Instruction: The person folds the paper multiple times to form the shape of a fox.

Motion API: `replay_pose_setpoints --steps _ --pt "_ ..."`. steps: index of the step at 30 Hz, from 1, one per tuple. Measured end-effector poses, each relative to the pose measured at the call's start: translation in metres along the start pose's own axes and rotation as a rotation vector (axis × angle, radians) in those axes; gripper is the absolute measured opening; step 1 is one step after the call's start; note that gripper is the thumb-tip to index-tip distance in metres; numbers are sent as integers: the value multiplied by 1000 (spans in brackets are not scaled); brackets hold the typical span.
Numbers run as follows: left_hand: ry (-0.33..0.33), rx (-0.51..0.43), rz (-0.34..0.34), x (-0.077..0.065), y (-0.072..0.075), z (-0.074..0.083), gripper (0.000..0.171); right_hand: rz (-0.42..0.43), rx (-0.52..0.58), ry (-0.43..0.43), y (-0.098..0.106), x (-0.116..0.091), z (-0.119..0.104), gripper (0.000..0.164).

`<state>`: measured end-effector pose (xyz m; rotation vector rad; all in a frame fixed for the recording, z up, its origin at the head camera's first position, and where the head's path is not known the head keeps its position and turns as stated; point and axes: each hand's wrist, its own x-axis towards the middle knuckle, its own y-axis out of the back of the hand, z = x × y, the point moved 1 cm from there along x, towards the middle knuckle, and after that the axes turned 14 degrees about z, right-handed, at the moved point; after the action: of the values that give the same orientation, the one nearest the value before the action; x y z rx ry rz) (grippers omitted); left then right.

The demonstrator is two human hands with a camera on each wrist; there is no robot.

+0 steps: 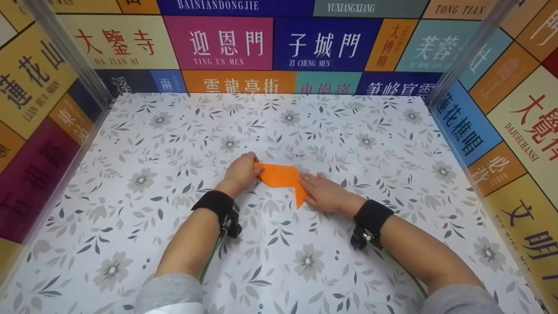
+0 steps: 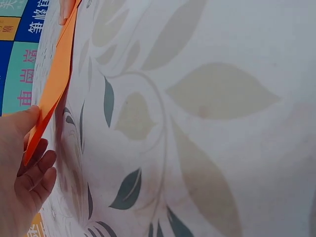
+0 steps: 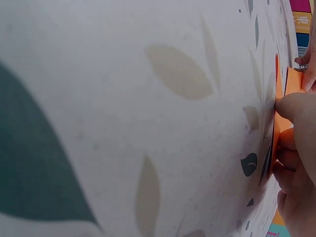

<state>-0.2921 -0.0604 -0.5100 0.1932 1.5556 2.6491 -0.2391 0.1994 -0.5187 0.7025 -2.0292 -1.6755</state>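
Note:
A folded piece of orange paper [image 1: 279,175] lies between the two hands, with a pointed flap hanging toward the person at its right end. My left hand [image 1: 242,173] pinches the left end; in the left wrist view the thumb is on top of the paper [image 2: 58,74] and the fingers are curled beneath. At the right end, my right hand [image 1: 329,194] holds the paper by the flap. The right wrist view has the thumb on the orange edge [image 3: 279,121] and the fingers bent close against it, while the palm hides part of the paper.
White cloth with grey flowers and leaves [image 1: 279,261] covers the table. Panels of coloured blocks with lettering [image 1: 218,43] stand along the back and both sides. Each wrist wears a black strap [image 1: 374,216] with a small camera and a green cable.

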Motion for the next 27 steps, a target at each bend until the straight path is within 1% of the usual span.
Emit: replay_pose_setpoints --steps 2,7,11,15,17,22,27 --pt "30 -25 -2 0 0 0 30 -2 1 1 0 0 -1 63" --pt "63 -53 5 1 3 1 26 -8 -2 1 0 0 -1 63" --pt "67 -76 22 0 5 4 20 -6 -6 5 1 0 -1 63" --pt "67 -120 42 -5 5 8 17 1 -13 20 1 0 -1 63" --pt "58 -133 46 -8 4 12 18 0 -17 23 1 -1 -1 63" --pt "-5 -139 65 -15 1 21 18 0 -9 20 1 0 -2 63" --pt "-36 -146 92 -18 -3 26 20 1 -12 19 0 0 -2 64"
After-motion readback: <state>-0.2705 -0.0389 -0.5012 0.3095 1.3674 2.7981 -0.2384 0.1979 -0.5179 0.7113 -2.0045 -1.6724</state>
